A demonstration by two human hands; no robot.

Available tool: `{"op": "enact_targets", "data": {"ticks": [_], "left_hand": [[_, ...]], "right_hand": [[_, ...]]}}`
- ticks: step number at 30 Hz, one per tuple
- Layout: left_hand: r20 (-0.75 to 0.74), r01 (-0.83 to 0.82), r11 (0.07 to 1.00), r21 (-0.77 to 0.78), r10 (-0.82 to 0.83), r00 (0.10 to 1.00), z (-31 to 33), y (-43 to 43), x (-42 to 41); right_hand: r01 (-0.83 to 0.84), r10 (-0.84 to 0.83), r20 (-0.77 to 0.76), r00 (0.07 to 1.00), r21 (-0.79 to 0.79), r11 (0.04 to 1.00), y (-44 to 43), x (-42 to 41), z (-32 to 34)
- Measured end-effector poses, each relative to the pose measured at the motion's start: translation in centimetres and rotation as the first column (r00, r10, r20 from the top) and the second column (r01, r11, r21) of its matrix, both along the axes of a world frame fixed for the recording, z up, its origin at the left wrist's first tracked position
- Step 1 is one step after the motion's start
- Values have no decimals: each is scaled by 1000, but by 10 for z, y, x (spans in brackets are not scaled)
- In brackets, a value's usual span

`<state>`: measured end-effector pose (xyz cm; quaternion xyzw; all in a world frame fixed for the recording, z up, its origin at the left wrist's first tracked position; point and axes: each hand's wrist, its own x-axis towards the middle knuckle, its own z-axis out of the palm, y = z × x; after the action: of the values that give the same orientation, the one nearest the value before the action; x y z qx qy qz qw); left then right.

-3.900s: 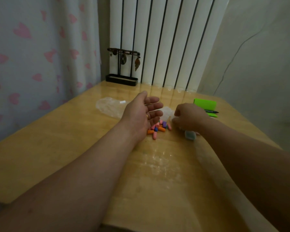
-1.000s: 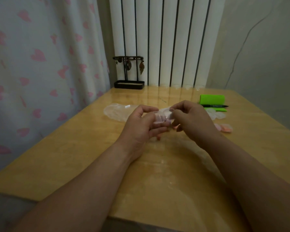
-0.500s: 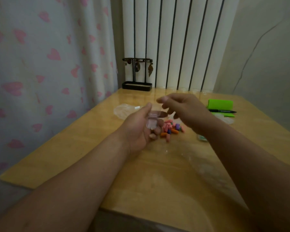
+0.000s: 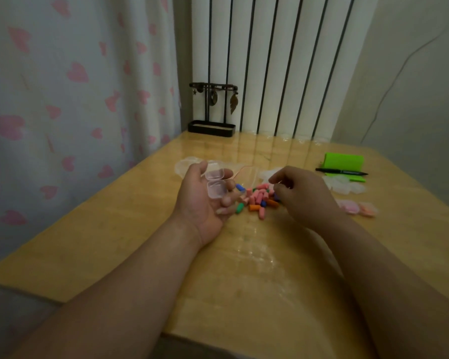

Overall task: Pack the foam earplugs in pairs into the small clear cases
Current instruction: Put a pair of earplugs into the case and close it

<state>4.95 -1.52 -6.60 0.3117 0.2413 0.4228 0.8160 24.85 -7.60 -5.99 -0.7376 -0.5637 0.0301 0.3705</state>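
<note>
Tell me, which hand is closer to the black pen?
Right. The right hand hovers over the earplugs, a little left of the black pen. The left hand holds an open clear case farther left, beyond them.

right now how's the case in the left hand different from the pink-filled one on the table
The held case is open and looks empty; the table case shows pink inside. The held case rests in the left hand; the table case lies on the table. Both are small and clear.
</note>
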Motion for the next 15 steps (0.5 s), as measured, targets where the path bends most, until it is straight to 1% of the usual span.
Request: {"op": "enact_targets", "data": {"ticks": [5, 15], "left_hand": [[-68, -36, 999, 28, 38, 997, 1, 1, 5], [-83, -26, 999, 41, 29, 996, 1, -1, 6]], "right_hand": [[-26, 39, 124, 991, -107, 994, 1, -1, 0], [-4, 25, 144, 989, -139, 990, 2, -7, -5]]}}
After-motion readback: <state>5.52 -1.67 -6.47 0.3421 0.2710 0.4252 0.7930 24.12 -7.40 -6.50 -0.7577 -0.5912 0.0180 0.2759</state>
